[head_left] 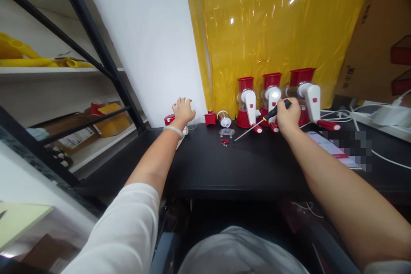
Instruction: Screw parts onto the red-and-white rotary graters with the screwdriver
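My right hand point(288, 115) is wrapped round the black and yellow handle of a screwdriver point(250, 129). Its metal shaft slants down left, the tip close to the black tabletop. My left hand point(184, 110) is at the back left, fingers spread over a clear plastic part point(193, 106) that it partly hides; contact is unclear. A red part point(169, 119) shows beside that hand. Between the hands lie a red hopper-like piece point(210, 119), a grater drum point(224, 118), a clear plastic piece point(227, 132), a small red piece point(224, 141) and tiny metal bits point(224, 144).
Three red and white rotary graters point(246, 102) with crank handles stand along the yellow-covered back. A lit phone or tablet point(334, 150) lies right, near white cables point(356, 122) and a power strip point(393, 113). Left is a black-framed shelf point(96, 47) with boxes.
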A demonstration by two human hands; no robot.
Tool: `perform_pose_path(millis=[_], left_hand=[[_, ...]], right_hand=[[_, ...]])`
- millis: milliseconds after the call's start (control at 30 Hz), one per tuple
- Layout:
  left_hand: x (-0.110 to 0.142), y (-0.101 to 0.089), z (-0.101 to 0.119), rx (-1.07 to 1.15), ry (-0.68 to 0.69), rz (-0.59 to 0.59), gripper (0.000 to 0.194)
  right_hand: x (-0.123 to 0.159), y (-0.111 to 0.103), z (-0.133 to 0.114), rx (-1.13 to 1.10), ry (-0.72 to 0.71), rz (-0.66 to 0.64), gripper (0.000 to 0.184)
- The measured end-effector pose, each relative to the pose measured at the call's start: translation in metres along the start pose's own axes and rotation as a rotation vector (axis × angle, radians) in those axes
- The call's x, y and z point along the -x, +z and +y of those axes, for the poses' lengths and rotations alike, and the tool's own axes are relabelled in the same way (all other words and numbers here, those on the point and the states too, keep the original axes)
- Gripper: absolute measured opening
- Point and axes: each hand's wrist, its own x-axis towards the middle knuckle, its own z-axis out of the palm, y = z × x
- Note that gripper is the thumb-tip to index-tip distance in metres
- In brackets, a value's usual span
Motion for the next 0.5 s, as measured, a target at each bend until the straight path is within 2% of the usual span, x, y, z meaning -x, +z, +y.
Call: perform_pose_path(millis=[67,133,267,500], left_hand=[[-0.001,0.000,-0.010,-0.086,-0.021,-0.087,0.036],[0.001,0.003,-0.019,-0.156,-0.023,-0.138,0.035],[0.004,0.007,-0.027,-0.199,-0.027,-0.128,0.036],[-0.001,0.008,-0.019,-0.164,-0.044,-0.128,0.034]], right_hand=[[0.000,0.000,-0.001,-0.003,0.001,-0.002,0.015],[0.000,0.000,-0.001,-0.006,0.001,-0.001,0.014],[0.000,0.000,-0.001,-0.012,0.007,0.001,0.015],[-0.001,0.001,0.002,-0.016,0.008,-0.003,0.017]])
